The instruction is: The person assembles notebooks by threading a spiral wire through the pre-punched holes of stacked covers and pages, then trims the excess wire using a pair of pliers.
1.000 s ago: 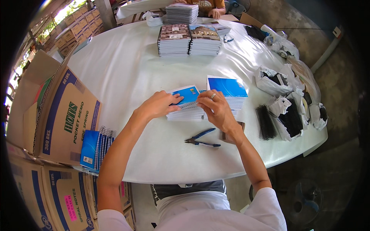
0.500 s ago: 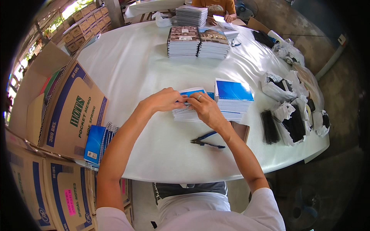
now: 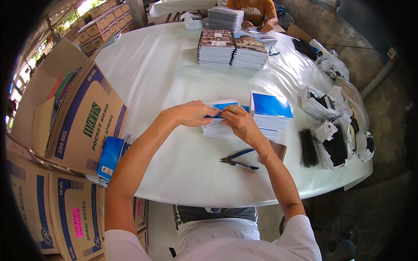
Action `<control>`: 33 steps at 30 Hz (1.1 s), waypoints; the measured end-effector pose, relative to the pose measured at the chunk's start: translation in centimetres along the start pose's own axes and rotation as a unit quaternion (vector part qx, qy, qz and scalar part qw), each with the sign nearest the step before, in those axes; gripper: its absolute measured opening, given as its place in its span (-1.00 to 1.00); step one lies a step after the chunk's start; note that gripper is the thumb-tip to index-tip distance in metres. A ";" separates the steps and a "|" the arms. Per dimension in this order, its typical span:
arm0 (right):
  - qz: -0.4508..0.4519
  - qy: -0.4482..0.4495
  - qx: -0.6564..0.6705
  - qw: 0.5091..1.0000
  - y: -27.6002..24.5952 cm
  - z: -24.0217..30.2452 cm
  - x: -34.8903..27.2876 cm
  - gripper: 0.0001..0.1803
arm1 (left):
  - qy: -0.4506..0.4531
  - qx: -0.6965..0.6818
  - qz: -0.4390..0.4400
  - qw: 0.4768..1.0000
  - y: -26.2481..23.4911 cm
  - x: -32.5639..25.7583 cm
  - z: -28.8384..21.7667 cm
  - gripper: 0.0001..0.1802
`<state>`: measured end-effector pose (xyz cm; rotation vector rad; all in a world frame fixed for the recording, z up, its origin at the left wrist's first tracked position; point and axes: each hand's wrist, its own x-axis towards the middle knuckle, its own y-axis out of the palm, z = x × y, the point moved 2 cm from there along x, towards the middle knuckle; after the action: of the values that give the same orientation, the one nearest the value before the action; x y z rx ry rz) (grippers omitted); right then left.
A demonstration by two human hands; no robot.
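A small memo pad (image 3: 224,104) with a blue cover lies on a pile of white-edged pads (image 3: 212,130) at the table's middle. My left hand (image 3: 191,114) is closed at the pad's near edge, fingertips pressed together on it. From the other side my right hand (image 3: 241,124), with a ring on one finger, pinches the same edge. The fingertips almost meet, and whatever small part lies between them is hidden. Just right of my hands stands a taller stack of blue-covered pads (image 3: 272,105). Cutting pliers (image 3: 239,161) with blue handles lie nearer me, jaws to the left.
Bundles of black spiral coils (image 3: 308,148) and plastic bags (image 3: 333,148) line the right side. A brown block (image 3: 278,151) sits under my right forearm. Bound blue notebooks (image 3: 109,158) lean by an open carton (image 3: 87,117) at left. Thick book stacks (image 3: 215,48) stand far back, near another person (image 3: 257,13).
The view has shifted slightly, so the table's contents sit a little farther right. My hands stay at the same pad edge. The far person's hands have lowered to the table with the papers.
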<state>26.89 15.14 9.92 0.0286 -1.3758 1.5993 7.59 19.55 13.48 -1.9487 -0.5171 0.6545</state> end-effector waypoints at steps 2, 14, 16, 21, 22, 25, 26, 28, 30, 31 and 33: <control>0.002 0.001 0.006 1.000 0.0 0.0 0.1 -0.75 | -0.006 -0.001 0.003 1.000 -0.3 -0.2 -0.5 -0.48; 0.020 -0.006 -0.015 1.000 0.6 -0.1 0.8 -0.70 | -0.012 -0.019 -0.028 0.999 0.5 -0.5 -0.1 -0.48; 0.032 -0.004 -0.022 0.999 0.5 0.3 1.0 -0.68 | -0.013 -0.017 -0.020 1.000 0.4 -0.6 0.0 -0.44; 0.038 0.007 -0.032 0.999 0.5 0.3 0.6 -0.69 | -0.002 -0.033 0.002 0.999 -0.1 -1.5 -0.3 -0.25; 0.037 0.011 -0.032 0.999 0.6 0.3 0.6 -0.70 | -0.001 -0.037 -0.014 0.999 0.2 -1.6 0.1 -0.24; 0.040 0.008 -0.017 0.999 0.8 0.3 0.8 -0.71 | 0.001 -0.051 -0.060 0.997 1.7 -1.5 1.8 -0.25; 0.037 0.007 -0.017 0.999 0.7 0.2 0.7 -0.71 | 0.008 -0.056 -0.075 0.996 2.0 -1.4 1.9 -0.28; 0.030 0.005 -0.016 0.999 0.7 0.1 0.6 -0.71 | 0.027 -0.071 -0.099 0.992 2.3 -1.2 2.3 -0.32; 0.030 0.010 -0.015 0.999 0.6 0.1 0.6 -0.72 | 0.048 -0.094 -0.117 0.988 2.3 -1.3 2.4 -0.34; 0.030 0.013 -0.014 0.999 0.6 0.1 0.6 -0.72 | 0.046 -0.089 -0.121 0.988 2.3 -1.3 2.4 -0.33; 0.034 0.016 -0.009 0.999 0.7 0.1 0.6 -0.72 | 0.041 -0.080 -0.128 0.988 2.4 -1.4 2.2 -0.33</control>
<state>26.07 15.57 9.83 -0.0554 -1.3796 1.6374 5.26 19.16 10.83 -2.0041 -0.7735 0.3774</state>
